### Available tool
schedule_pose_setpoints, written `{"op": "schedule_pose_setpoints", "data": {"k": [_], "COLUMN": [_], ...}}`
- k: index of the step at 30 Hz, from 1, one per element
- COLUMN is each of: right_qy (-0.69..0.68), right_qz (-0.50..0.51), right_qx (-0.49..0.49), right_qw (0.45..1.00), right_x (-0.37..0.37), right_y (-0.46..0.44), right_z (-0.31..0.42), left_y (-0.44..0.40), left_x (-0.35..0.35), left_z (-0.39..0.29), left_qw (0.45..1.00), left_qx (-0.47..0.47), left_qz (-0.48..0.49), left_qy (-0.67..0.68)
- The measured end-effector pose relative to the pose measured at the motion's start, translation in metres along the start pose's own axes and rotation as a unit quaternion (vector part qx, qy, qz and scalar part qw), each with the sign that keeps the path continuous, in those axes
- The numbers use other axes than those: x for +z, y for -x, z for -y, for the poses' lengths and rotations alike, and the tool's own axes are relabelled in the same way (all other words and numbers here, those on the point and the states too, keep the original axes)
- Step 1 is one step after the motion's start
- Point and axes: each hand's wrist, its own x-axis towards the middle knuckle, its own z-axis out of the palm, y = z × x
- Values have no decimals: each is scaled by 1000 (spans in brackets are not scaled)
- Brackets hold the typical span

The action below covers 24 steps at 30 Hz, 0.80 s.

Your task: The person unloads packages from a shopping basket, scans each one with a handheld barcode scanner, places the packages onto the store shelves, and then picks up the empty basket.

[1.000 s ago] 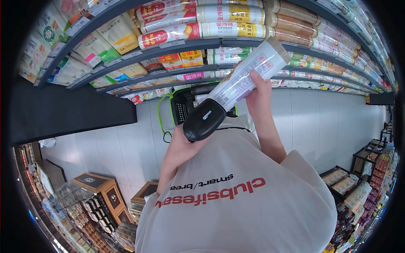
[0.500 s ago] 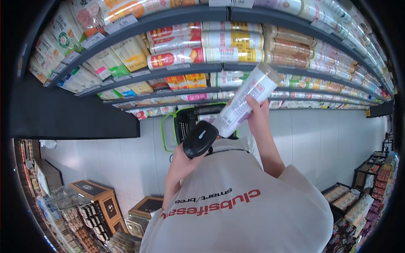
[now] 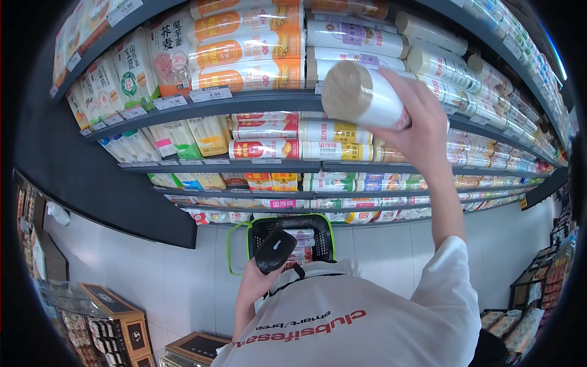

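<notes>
My right hand (image 3: 420,122) is raised in front of the shelf and closed round a cylindrical pack of dried noodles (image 3: 382,101). The pack has a white wrapper, and its clear end shows the pale noodles. Behind it, similar white-and-purple noodle packs (image 3: 354,35) lie stacked on the upper shelf. Low at my waist, my left hand (image 3: 258,282) grips a black handheld barcode scanner (image 3: 275,251), whose handle is mostly hidden. Beneath the scanner stands a black shopping basket (image 3: 333,238) with a green rim, and several noodle packs (image 3: 301,241) lie in it.
Dark shelf edges (image 3: 263,101) with price tags cross the view. Orange-and-white noodle packs (image 3: 247,46) and flat bags of noodles (image 3: 171,58) fill the upper left. A dark panel (image 3: 140,208) stands at the left. Wooden display stands (image 3: 113,303) are at the lower left.
My right hand has lifted the noodle pack from beside the scanner up to the upper shelf. My left hand with the scanner has dropped slightly. The view has tilted up, showing more upper shelf.
</notes>
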Motion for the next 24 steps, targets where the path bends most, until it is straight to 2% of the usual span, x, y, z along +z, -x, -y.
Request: {"op": "schedule_pose_setpoints", "data": {"k": [3,6,9,10,13,14,17,18,21,24], "right_qy": [109,143,180,188,201,195,187,197,177,147], "right_qz": [-12,-6,26,69,23,103,174,184,227,240], "right_qx": [-90,-129,-133,-96,-135,-60,-5,45,132,131], "right_qw": [990,981,974,975,970,974,967,962,949,951], "right_x": [3,17,36,43,73,82,119,124,140,144], "right_y": [-46,-79,-101,-107,-124,-131,-133,-136,-147,-148], "right_z": [-28,-56,-76,-84,-117,-128,-154,-153,-166,-166], "left_y": [4,10,15,16,19,19,16,15,15,14], "left_x": [-1,-5,-11,-13,-18,-19,-21,-23,-26,-23], "left_z": [7,7,12,12,12,18,27,28,26,33], "left_qw": [999,999,999,999,998,998,998,998,998,997], "left_qx": [27,11,17,19,5,5,12,17,-25,11], "left_qz": [-14,-23,-41,-45,-59,-63,-66,-66,-52,-82], "left_qy": [17,22,6,10,20,21,16,14,-6,-11]}}
